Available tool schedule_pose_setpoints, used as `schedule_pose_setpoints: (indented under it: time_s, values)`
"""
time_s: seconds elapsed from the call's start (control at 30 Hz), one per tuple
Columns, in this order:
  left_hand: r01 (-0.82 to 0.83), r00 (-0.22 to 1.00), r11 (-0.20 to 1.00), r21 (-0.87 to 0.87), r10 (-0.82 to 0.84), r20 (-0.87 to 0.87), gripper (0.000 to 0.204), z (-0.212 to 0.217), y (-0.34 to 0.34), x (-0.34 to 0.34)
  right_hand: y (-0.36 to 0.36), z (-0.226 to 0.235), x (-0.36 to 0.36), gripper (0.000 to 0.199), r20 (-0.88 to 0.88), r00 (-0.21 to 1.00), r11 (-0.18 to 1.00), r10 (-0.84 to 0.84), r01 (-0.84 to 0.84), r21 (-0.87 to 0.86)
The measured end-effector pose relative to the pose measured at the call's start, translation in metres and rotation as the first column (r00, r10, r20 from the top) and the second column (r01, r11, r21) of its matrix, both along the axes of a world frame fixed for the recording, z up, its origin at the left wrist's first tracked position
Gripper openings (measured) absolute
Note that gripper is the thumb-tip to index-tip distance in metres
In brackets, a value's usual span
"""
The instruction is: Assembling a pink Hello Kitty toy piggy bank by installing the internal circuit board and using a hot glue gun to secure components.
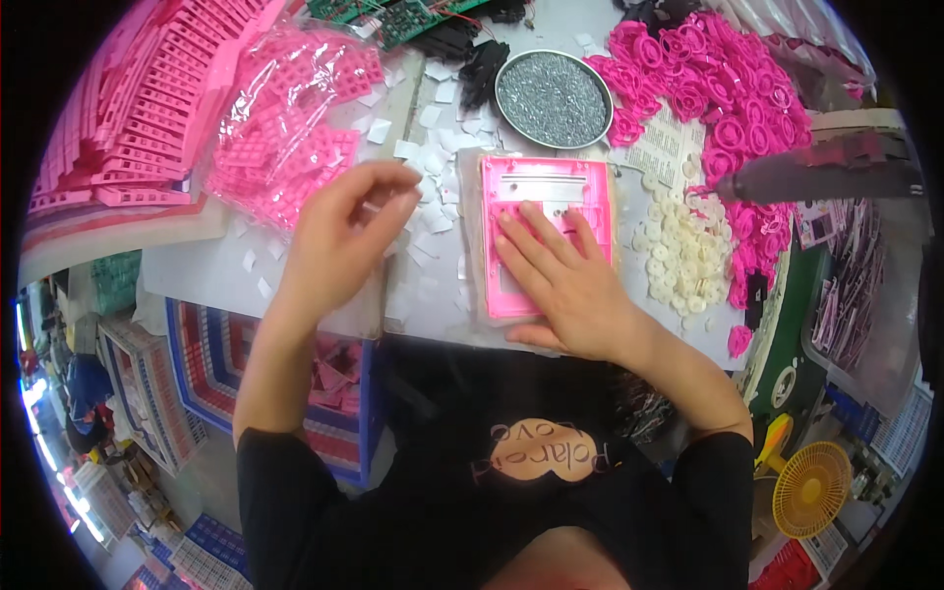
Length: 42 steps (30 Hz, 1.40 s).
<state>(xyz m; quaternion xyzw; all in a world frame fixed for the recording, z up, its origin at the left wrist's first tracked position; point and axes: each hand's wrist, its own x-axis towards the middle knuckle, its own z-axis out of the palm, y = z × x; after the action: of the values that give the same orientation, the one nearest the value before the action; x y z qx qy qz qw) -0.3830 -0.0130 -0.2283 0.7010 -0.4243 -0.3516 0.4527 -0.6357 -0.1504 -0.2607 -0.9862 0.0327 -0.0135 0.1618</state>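
Observation:
A pink plastic housing [497, 177] lies on a pale, wrapped pad [474, 246] at the table's middle, its ribs and posts facing up. Across its lower half rests my right hand [565, 270], fingers stretched out and nothing gripped. To the left, my left hand [349, 231] hovers over scattered small white squares [430, 162]. Its fingers curl, with thumb and forefinger tips close together; whatever they might pinch is too small to make out.
A round tin of small metal screws [554, 98] stands beyond the housing. White plastic wheels [678, 256] and magenta parts [752, 88] are heaped at right, under a dark power screwdriver [816, 167]. Bagged pink parts [295, 118] and stacked pink panels [157, 108] fill the left.

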Motion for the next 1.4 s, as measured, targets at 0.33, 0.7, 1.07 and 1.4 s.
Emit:
schedule_pose_setpoints:
  time_s: [0.33, 0.7, 1.07, 1.4]
  values:
    - [-0.139, 0.48, 0.981, 0.133, -0.05, 0.876, 0.032, -0.006, -0.147, 0.102, 0.004, 0.003, 0.001, 0.093, -0.09, 0.996, 1.0, 0.011, -0.012, -0.007]
    - [-0.358, 0.672, 0.898, 0.255, 0.058, 0.738, 0.053, -0.009, -0.267, 0.165, 0.007, -0.003, -0.001, 0.095, -0.073, 0.997, 1.0, -0.003, 0.002, -0.008]
    - [-0.575, 0.788, 0.818, 0.009, 0.551, 0.273, 0.049, -0.023, -0.336, 0.188, 0.006, -0.005, -0.005, 0.094, -0.027, 1.0, 1.0, 0.004, -0.003, 0.02]
    - [-0.158, 0.768, 0.448, -0.88, 0.616, 0.176, 0.01, 0.05, -0.205, 0.098, -0.027, 0.016, 0.002, 0.06, 0.468, 0.874, 0.89, -0.133, -0.102, 0.445]
